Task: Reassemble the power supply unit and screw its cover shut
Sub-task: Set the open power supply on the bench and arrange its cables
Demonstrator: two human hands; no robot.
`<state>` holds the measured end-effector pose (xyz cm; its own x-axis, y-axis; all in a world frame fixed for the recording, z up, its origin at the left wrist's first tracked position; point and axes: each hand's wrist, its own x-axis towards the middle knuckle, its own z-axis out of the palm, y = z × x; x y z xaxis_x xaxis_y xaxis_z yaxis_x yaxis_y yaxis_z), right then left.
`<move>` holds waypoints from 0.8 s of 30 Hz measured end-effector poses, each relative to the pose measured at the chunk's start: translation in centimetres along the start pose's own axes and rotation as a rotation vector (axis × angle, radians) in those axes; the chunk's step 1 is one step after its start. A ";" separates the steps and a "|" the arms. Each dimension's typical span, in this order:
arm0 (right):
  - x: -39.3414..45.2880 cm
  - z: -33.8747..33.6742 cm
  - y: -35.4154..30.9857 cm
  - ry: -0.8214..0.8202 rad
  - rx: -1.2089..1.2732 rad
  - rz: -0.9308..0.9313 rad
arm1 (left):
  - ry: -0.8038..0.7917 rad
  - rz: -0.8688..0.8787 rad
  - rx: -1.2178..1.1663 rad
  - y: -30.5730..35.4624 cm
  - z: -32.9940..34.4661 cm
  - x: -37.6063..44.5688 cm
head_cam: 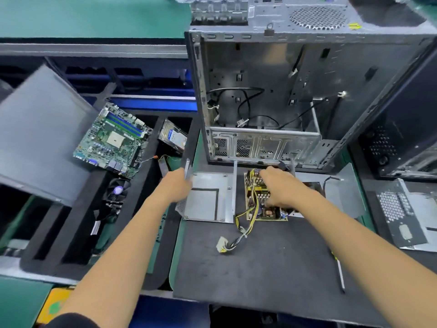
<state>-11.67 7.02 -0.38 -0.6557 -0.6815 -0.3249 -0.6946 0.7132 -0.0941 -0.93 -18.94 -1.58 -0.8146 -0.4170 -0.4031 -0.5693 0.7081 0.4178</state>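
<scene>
Now your left hand (176, 187) grips the case (208, 197) edge | your right hand (281, 189) holds the board (254, 204) | both lie on the mat (260, 263).

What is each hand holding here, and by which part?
The left hand grips the metal PSU housing by its left wall. The right hand rests on the circuit board, fingers over its components; a firm grip cannot be confirmed.

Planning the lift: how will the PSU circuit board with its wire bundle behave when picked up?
The circuit board itself probably stays stiff, but its exposed components look fragile, so edge grips seem wiser. The yellow-black wire bundle likely hangs floppy, and its white connector may drag across the mat or snag the metal housing.
</scene>
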 end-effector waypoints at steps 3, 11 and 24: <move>0.0 -0.3 -0.3 -0.009 -0.010 0.017 | 0.016 0.013 0.063 0.0 0.1 -0.2; -3.4 -3.5 -2.2 0.007 -0.108 -0.054 | 0.016 0.027 0.085 0.1 0.1 -1.3; -11.7 -12.8 -4.3 0.199 0.090 -0.052 | 0.015 0.132 0.143 1.3 3.3 -2.6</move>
<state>-4.81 9.86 15.92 -0.6713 -0.7303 -0.1262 -0.7057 0.6819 -0.1922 0.78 -15.06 -2.72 -0.8835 -0.3227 -0.3396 -0.4365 0.8303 0.3464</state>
